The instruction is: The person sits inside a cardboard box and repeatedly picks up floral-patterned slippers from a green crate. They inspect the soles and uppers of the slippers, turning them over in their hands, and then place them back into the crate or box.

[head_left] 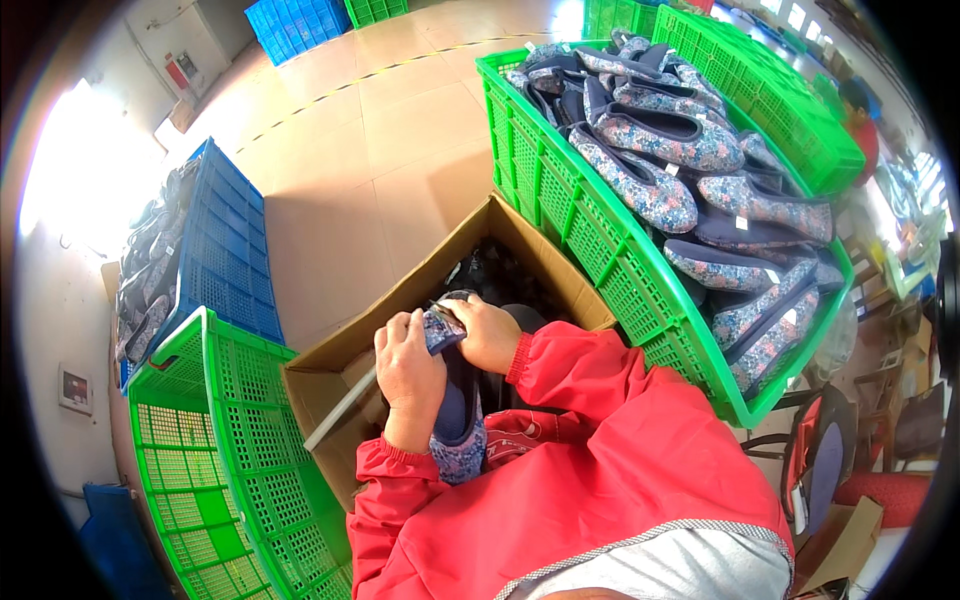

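Note:
A floral fabric slipper [459,461] with a dark blue lining lies lengthwise over the cardboard box [350,335], its near end toward my body. My left hand [412,368] grips its far end from the left, with the fingers curled over the patterned fabric. My right hand [487,335] is closed on the same end from the right, thumb close to the left fingers. A small, thin shiny thing shows between the hands; what it is I cannot make out. Below my left hand a pale flat stick [340,411] slants across the box.
Dark scraps lie inside the box. At right, a green crate [610,265] is heaped with floral slippers [680,140]; another green crate [770,95] stands behind it. On the left are a green crate [265,450] and a blue crate [230,245] with more slippers. A person [862,130] is far right.

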